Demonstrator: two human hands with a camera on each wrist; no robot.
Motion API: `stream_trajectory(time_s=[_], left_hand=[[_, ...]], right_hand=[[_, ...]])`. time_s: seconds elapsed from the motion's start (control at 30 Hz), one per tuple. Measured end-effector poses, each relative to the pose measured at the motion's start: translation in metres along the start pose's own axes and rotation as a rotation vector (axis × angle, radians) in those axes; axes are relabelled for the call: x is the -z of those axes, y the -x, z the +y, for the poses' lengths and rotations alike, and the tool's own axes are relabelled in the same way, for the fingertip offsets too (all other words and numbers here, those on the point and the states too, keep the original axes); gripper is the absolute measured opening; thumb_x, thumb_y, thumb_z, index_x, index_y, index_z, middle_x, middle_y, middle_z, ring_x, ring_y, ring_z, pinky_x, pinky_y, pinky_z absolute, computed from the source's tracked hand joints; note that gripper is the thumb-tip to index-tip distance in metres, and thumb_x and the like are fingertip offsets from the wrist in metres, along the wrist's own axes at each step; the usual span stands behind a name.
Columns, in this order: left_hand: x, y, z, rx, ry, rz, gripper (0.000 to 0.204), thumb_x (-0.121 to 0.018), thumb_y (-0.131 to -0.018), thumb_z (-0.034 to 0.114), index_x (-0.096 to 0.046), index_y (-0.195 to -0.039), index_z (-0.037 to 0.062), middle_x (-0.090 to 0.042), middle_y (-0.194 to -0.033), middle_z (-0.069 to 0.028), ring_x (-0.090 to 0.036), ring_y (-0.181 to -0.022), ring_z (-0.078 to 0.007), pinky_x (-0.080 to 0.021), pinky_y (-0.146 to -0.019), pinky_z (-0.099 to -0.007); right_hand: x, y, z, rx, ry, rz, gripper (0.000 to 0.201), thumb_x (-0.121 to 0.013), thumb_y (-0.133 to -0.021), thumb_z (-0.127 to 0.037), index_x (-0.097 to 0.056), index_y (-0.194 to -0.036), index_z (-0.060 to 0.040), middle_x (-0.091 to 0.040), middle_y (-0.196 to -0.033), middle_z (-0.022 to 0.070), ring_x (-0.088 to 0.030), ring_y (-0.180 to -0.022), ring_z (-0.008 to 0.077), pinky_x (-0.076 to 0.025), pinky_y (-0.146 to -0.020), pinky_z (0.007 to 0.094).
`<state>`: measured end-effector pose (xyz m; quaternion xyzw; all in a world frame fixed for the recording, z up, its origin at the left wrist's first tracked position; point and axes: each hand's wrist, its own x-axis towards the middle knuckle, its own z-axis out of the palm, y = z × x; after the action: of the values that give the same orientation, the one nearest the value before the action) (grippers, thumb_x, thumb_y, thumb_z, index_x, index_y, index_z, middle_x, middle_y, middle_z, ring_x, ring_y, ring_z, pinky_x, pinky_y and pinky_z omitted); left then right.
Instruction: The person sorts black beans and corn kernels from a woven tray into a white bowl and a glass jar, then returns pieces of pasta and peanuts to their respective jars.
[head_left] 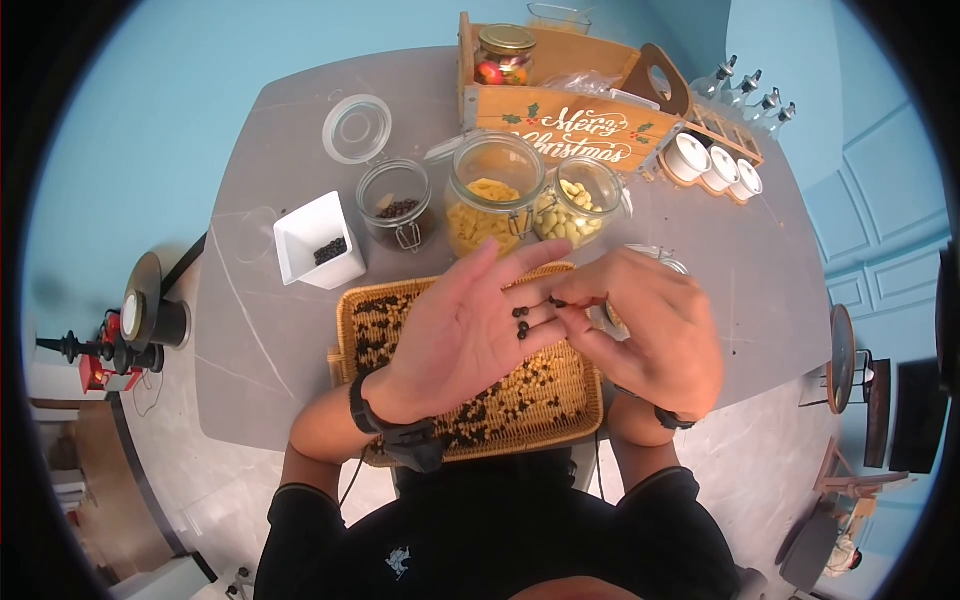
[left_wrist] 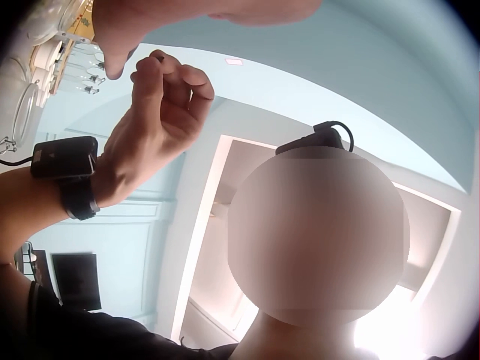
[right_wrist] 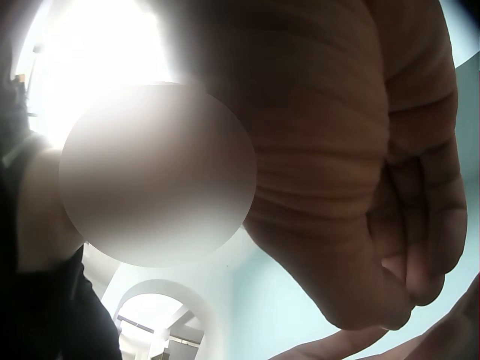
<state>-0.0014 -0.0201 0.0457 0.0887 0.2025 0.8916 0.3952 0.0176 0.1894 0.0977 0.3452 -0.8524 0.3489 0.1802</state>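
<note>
My left hand is palm up above the wicker basket, fingers extended. Several small dark beans lie on its fingers. Thumb and fingertips of my right hand pinch one dark bean just over the left fingers. In the left wrist view, the right hand shows a dark speck at its pinched fingertips. Dark beans and yellow kernels are scattered across the basket, partly hidden by the left hand and forearm.
Behind the basket stand a white square bowl with black beans, a jar of dark beans, a pasta jar and a jar of pale nuts. Another jar is partly behind the right hand. A wooden Christmas crate stands farther back.
</note>
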Motion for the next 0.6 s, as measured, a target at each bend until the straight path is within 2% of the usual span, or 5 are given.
stream_trajectory(time_s=[0.13,0.33,0.5,0.6], left_hand=[[-0.004,0.0,0.001,-0.017,0.009,0.017,0.077,-0.029,-0.116,0.05,-0.024,-0.166,-0.0088,-0.048,-0.159,-0.025,-0.043,-0.152,-0.0342,-0.027,-0.131,-0.0501],[-0.003,0.002,0.001,-0.013,0.024,0.025,0.081,-0.032,-0.114,0.054,-0.023,-0.167,-0.0074,-0.049,-0.159,-0.0215,-0.044,-0.152,-0.0306,-0.026,-0.131,-0.0499],[-0.002,0.002,0.0,0.016,0.005,0.027,0.087,-0.033,-0.112,0.06,-0.023,-0.168,-0.0053,-0.05,-0.159,-0.0186,-0.044,-0.152,-0.0287,-0.028,-0.128,-0.0487],[0.0,0.001,-0.002,0.0,0.082,-0.007,0.076,-0.039,-0.113,0.055,-0.034,-0.16,-0.0043,-0.051,-0.153,-0.0166,-0.046,-0.145,-0.025,-0.031,-0.126,-0.0448]], right_hand=[[-0.001,-0.001,-0.001,-0.022,0.003,-0.009,0.027,-0.077,-0.08,-0.001,-0.069,-0.106,-0.0012,-0.068,-0.092,0.0112,-0.069,-0.084,0.0347,-0.056,-0.072,0.0436],[0.001,-0.003,-0.002,-0.006,0.057,-0.137,0.031,-0.08,-0.077,-0.008,-0.073,-0.107,-0.0049,-0.068,-0.102,0.0081,-0.07,-0.094,0.033,-0.058,-0.078,0.0441],[-0.008,0.001,-0.002,-0.026,0.093,-0.188,0.028,-0.08,-0.08,-0.009,-0.075,-0.107,-0.0068,-0.065,-0.101,0.0079,-0.07,-0.093,0.0338,-0.057,-0.075,0.0446],[-0.011,0.0,-0.002,-0.056,0.075,-0.187,0.026,-0.078,-0.082,-0.008,-0.075,-0.108,-0.0063,-0.065,-0.102,0.009,-0.07,-0.093,0.035,-0.057,-0.073,0.0452]])
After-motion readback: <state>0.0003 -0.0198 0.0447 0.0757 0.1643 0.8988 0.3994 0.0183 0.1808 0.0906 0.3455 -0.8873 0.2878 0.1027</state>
